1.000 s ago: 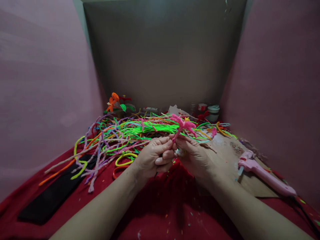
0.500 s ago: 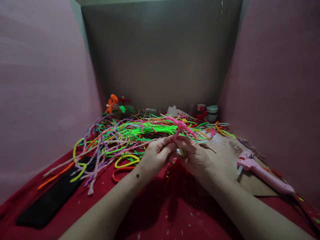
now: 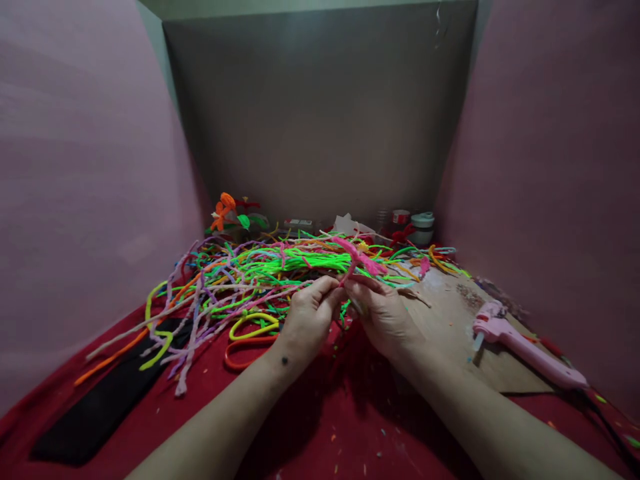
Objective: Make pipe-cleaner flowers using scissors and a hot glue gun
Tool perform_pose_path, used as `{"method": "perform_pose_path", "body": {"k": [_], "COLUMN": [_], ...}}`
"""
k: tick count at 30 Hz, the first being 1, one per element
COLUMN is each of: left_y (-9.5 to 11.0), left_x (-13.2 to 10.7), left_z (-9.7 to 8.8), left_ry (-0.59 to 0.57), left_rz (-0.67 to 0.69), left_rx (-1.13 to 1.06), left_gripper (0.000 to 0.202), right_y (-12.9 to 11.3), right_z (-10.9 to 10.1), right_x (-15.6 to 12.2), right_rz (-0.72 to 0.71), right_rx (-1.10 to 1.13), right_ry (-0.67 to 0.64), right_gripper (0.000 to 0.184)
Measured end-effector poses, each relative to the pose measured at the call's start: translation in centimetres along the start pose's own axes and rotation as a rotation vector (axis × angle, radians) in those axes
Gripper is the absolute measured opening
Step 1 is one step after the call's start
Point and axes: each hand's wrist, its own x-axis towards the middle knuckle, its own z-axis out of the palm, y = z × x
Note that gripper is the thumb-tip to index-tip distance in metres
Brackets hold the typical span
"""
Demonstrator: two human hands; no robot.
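Both my hands meet over the red cloth, in front of a heap of coloured pipe cleaners (image 3: 260, 267). A pink pipe-cleaner flower (image 3: 357, 257) stands up from between them. My left hand (image 3: 310, 317) is closed, its fingertips pinching the flower's stem. My right hand (image 3: 385, 313) is closed too, gripping the stem from the other side. A small pale object shows between its fingers, and I cannot name it.
A pink glue gun (image 3: 525, 343) lies on a brown board (image 3: 450, 313) at the right. An orange pipe-cleaner flower (image 3: 224, 210) and small jars (image 3: 423, 227) stand at the back. A black strip (image 3: 100, 407) lies at the left. Pink walls close both sides.
Both hands have moved slightly forward and lower. The pink flower has tipped down toward the heap. My left hand has turned so its back faces me.
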Motion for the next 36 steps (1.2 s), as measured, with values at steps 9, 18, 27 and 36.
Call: {"method": "perform_pose_path", "body": {"k": [9,18,27,36], "left_y": [0.4,0.1,2.4,3.3], "left_x": [0.1,0.3,0.9,0.4], "left_z": [-0.6,-1.0,-3.2,-4.3], "left_ry": [-0.149,-0.279,-0.041,-0.145], "left_rz": [-0.226,-0.287,0.003,-0.205], "left_rx": [-0.372,-0.567,-0.184,-0.597], "left_gripper": [0.024,0.020,0.013,0.045], "right_y": [-0.9,-1.2,-1.9,-1.6], "right_z": [0.1,0.2,0.6,0.5], "right_x": [-0.1,0.0,-1.0,-1.5], "right_rz": [-0.044,-0.128,-0.471,-0.716], "right_rx": [-0.078,-0.236,-0.628,-0.963], "right_ry": [-0.094,-0.195,-0.081,-0.224], "right_gripper": [0.013,0.013,0.013,0.017]}}
